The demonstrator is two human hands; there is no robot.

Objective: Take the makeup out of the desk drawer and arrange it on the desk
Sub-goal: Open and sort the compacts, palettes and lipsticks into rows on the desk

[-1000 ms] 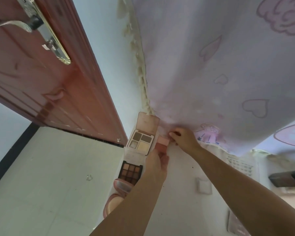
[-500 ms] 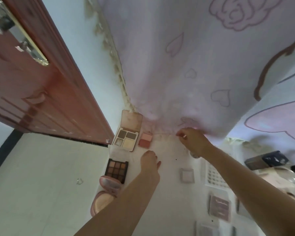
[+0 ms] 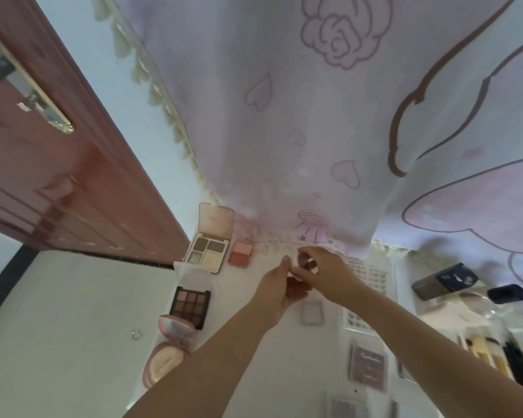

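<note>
My right hand (image 3: pixel 325 274) pinches a small round compact (image 3: pixel 307 261) with a pinkish inside, just above the white desk (image 3: pixel 269 363) near the curtain hem. My left hand (image 3: pixel 277 292) meets it from the left, thumb on its edge and fingers curled beneath. Left of the hands lie a small two-tone pink blush (image 3: pixel 240 254), an open four-pan eyeshadow palette (image 3: pixel 207 251), a nine-pan brown palette (image 3: pixel 189 304) and an open pink cushion compact (image 3: pixel 171 342). A small clear square compact (image 3: pixel 311 312) lies below my hands.
A lilac printed curtain (image 3: pixel 314 116) hangs over the desk's back. A white perforated basket (image 3: pixel 370 276) sits to the right, with a mauve palette (image 3: pixel 369 368), dark boxes (image 3: pixel 444 280) and brushes (image 3: pixel 492 354) beyond. A red-brown door (image 3: pixel 58 176) stands on the left.
My left hand let go of the pink blush, which now lies beside the four-pan palette. My right hand left the curtain hem with a small round compact, and both hands came together on it.
</note>
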